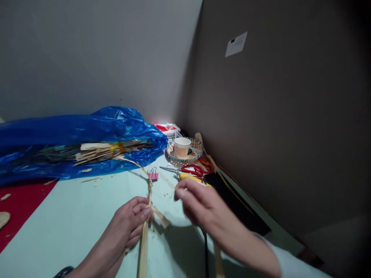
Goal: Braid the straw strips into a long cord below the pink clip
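My left hand (136,222) is closed on a narrow braid (150,190) of dry, straw-coloured leaf strips, pinched between thumb and fingers. One long flat strip (143,251) runs down from the pinch towards me, and a short strip end (161,217) sticks out to the right. A pink binder clip (153,176) grips the braid's far end. My right hand (195,200) is raised to the right of the braid, apart from it, with curled, slightly blurred fingers; what they hold, if anything, is hidden. Another pale strip (219,262) shows below my right forearm.
At the back left, a blue plastic bag (116,123) holds a bundle of dry strips (98,151). A woven basket (197,154) with a paper cup (182,147) stands at the back. Red-handled scissors (193,168) and a yellow-handled tool (189,177) lie before it, beside a black mat (232,204).
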Demonstrator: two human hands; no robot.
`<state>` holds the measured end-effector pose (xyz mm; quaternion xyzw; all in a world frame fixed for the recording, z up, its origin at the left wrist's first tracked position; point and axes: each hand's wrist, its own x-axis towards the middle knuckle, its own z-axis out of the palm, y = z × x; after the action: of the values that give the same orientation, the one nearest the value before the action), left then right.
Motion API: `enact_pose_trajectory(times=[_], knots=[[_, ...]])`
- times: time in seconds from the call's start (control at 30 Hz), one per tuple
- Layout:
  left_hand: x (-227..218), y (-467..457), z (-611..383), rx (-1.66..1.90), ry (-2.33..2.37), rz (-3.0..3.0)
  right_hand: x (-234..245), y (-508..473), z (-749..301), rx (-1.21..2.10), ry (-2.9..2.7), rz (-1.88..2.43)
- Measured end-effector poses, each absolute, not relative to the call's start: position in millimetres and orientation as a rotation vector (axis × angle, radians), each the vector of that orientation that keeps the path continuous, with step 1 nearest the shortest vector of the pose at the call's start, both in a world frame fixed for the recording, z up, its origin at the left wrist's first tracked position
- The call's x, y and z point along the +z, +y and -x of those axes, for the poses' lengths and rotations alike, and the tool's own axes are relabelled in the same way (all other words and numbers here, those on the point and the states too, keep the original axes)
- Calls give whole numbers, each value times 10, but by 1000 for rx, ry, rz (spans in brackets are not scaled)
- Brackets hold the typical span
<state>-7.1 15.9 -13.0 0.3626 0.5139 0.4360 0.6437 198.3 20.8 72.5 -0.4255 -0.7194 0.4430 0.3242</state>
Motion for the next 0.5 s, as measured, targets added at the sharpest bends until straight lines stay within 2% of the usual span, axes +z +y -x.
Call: enact_pose_trajectory(times=[0.2, 0.5], knots=[[-171, 198, 118, 923, 1179, -768, 221, 279, -1703, 1045, -2099, 1248], [-92, 191, 71, 861, 1307, -679, 145, 372, -1759, 1102, -1963, 1343]])
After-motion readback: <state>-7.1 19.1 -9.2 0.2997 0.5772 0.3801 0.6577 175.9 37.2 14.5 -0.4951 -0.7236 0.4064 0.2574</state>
